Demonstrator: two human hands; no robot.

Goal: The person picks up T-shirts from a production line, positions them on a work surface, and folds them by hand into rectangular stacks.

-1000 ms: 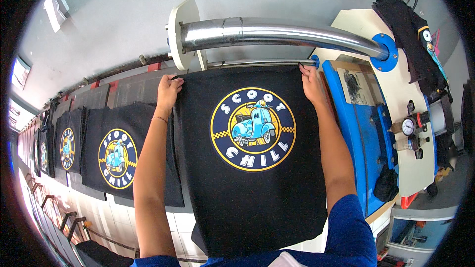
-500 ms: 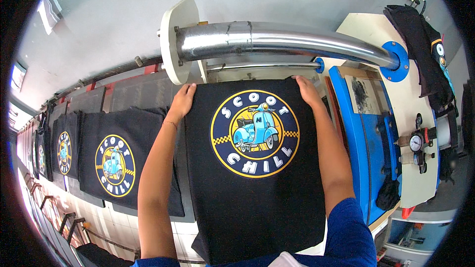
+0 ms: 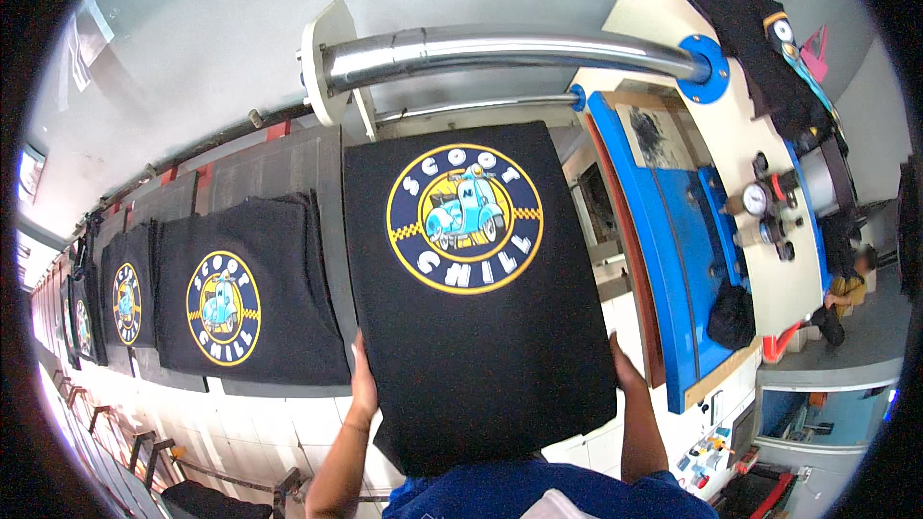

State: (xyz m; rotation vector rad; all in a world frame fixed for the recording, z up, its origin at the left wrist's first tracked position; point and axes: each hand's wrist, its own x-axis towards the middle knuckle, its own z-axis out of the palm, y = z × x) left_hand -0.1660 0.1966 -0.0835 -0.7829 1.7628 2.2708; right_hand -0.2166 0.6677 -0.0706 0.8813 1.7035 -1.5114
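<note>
A black T-shirt [image 3: 481, 365] lies smooth over a flat rectangular board in front of me. On its upper half is a round print [image 3: 465, 218] of a light blue scooter in a yellow and navy ring. My left hand [image 3: 362, 383] rests along the shirt's left edge, low down, with its visible fingers stretched out. At the opposite edge, my right hand [image 3: 627, 367] touches the shirt's side at about the same height, its visible fingers straight. The parts of both hands behind the edges are hidden.
Several black shirts with the same print, such as one shirt [image 3: 288, 279], lie on boards to the left. A thick chrome bar [image 3: 510, 53] spans beyond my board. To the right stand a blue press [image 3: 663, 259] and a pressure gauge [image 3: 757, 198]. Black cloth [image 3: 745, 34] hangs far right.
Both hands have come down from the shirt's far corners to its lower sides, letting go of the top edge. The view has shifted, so the press and bar appear farther left.
</note>
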